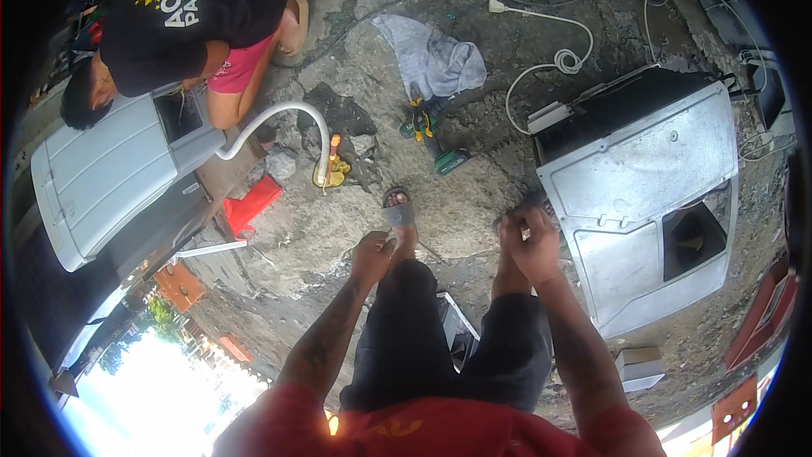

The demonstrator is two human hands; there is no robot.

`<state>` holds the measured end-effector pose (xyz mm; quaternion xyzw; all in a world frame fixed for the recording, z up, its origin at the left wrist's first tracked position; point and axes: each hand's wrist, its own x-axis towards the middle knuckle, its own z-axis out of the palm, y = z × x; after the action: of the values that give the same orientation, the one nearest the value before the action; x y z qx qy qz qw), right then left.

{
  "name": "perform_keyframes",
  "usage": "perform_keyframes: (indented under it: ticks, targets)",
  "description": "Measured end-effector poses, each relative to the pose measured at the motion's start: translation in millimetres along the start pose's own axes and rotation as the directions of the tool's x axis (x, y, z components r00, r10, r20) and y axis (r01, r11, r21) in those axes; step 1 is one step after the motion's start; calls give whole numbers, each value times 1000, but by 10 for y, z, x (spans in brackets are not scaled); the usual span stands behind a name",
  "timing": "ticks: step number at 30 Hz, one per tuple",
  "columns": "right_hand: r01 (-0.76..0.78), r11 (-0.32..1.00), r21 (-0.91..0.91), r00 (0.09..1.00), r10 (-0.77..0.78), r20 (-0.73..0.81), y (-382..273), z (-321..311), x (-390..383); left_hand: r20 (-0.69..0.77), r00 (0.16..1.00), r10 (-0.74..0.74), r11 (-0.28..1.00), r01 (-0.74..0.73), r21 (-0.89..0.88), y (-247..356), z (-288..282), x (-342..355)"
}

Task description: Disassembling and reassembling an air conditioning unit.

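Curled inward with the fingertips drawn close together, the right hand (533,245) hangs just beside the left edge of a bare metal appliance casing (651,178), and I cannot tell whether anything is pinched in it or whether it touches the metal. The casing lies on the ground directly to that hand's right, reaching from there outward and away from the person; its longer run seems to go away from the body, though the fisheye bend leaves this uncertain. A dark square opening (695,241) sits in its nearer half, on the side farther from the hand. Left of the casing and well apart from it, the left hand (371,258) hangs near the left knee with its fingers bunched; its grip cannot be told either. So the right hand is clearly the nearer one. Also left of the casing, and beyond both hands, a green-and-black cordless drill (452,161) lies on the ground, with a grey cloth (448,63) farther out beside it.
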<state>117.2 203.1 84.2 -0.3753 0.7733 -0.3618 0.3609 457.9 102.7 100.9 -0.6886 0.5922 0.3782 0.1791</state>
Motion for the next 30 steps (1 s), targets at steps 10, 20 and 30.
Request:
perform_keyframes:
  ticks: [10,20,30]
  targets:
    - [-207,737,-644,886,420,196,691,2460,779,446,788,426,905,-370,-211,-752,727,-138]
    - [-611,623,-489,744,663,-84,1263,4324,1475,548,711,441,895,-300,-331,-1161,356,125]
    - [-760,509,-404,565,825,-23,-409,4196,488,812,507,289,878,-478,-13,-1027,-195,430]
